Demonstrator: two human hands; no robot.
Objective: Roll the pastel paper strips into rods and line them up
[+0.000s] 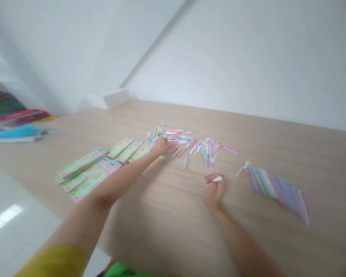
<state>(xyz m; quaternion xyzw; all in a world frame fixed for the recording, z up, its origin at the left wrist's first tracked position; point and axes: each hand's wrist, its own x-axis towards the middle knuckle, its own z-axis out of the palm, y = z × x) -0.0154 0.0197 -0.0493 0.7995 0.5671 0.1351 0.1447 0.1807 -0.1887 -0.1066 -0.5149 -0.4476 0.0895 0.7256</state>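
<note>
Short pastel sticks, like chalk, lie in a loose pile (177, 136) at the middle of the table, with a second heap (206, 148) to its right. At the left pile's near edge is my left hand (162, 146), its fingers bent down among the sticks; what they hold, if anything, is too small to tell. My right hand (215, 190), nearer to me, is closed on a white stick (217, 179). To the right lies a slanted row of longer-looking pastel sticks (279, 190), blurred. Green and pink boxes (92, 181) stand in groups left of my left hand.
A white box (109, 98) sits at the table's back left, by the wall. Blue, red and other coloured items (20, 130) are at the far left. One small bluish piece (179, 179) lies on the wooden table (161, 215) between my hands.
</note>
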